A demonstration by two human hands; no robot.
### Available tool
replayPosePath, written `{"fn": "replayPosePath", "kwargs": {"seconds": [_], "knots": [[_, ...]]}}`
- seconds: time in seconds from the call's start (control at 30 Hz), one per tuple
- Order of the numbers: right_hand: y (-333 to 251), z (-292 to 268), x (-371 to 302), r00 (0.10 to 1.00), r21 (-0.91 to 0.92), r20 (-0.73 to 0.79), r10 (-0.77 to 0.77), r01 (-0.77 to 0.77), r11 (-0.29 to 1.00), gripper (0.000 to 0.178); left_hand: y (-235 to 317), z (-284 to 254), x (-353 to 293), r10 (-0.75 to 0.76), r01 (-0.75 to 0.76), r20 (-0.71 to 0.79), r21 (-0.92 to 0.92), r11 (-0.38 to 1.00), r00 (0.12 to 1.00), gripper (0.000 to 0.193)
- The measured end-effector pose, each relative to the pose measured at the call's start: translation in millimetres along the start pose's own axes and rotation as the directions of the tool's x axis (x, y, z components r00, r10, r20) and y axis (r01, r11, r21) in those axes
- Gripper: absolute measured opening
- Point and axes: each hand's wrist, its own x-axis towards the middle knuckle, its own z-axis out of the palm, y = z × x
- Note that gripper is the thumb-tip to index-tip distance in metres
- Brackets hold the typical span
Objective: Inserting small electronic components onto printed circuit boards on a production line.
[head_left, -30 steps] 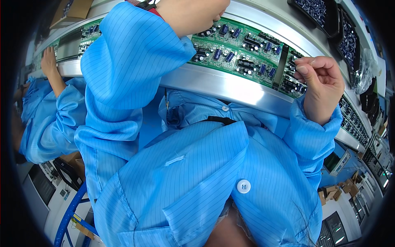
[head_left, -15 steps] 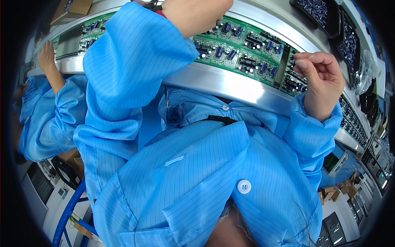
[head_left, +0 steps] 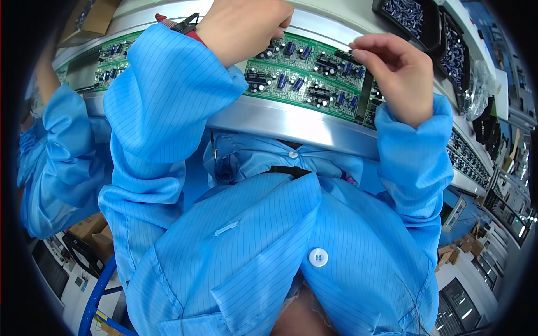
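Note:
Green circuit boards (head_left: 291, 101) carry dark blue and black cylindrical capacitors and small white-topped parts. They lie in a row along a metal rail (head_left: 297, 126). Over the far edge of these boards, my left hand (head_left: 241, 31) is closed with its fingers curled down; most fingertips are hidden behind the hand, so what they hold cannot be seen. My right hand (head_left: 400, 73) hovers above the right end of the same boards. Its thumb and index finger are pinched together, with a tiny dark thing at the tips, too small to name.
Two black bins (head_left: 406, 17) of blue capacitors stand at the far right, beside a crumpled clear plastic bag (head_left: 481, 87). A cardboard box (head_left: 89, 22) sits at the far left. A co-worker's blue sleeve (head_left: 61, 151) reaches toward the line at left. More boards (head_left: 471, 159) continue rightward.
My right hand has moved left and away from me, from the right-hand board to above the neighbouring boards. My left hand stays over the far edge. The co-worker's arm has reached farther forward.

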Motion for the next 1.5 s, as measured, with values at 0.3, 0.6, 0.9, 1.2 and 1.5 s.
{"fn": "replayPosePath", "kwargs": {"seconds": [0.3, 0.6, 0.9, 1.2, 1.5], "knots": [[8.7, 20.3, 23.6, 0.980, -0.466, 0.070, -0.186, 0.197, 0.863, 0.015, -4.6, 1.6, -22.9, 0.142, -0.089, -0.351, 0.162, 0.983, 0.926, 0.008], [19.2, 30.3, 23.8, 0.989, -0.553, 0.024, -0.147, 0.136, 0.822, 0.015, -17.4, -22.1, -26.0, 0.056, -0.146, -0.458, -0.163, 0.976, 0.887, 0.011], [19.0, 28.6, 18.0, 0.987, -0.585, 0.016, -0.160, 0.139, 0.799, 0.013, -24.8, -34.0, -1.4, -0.149, 0.140, -0.330, -0.049, 0.989, 0.932, 0.009], [-9.6, 1.0, 71.7, 0.956, -0.458, 0.001, -0.293, 0.261, 0.850, 0.012, -45.3, -13.1, 45.8, -0.233, 0.240, -0.318, -0.017, 0.971, 0.919, 0.010], [-0.7, 47.9, 160.9, 0.975, -0.639, 0.215, -0.059, 0.186, 0.746, 0.012, -47.8, -9.9, 46.9, -0.227, 0.269, -0.307, 0.103, 0.958, 0.924, 0.008]]}}
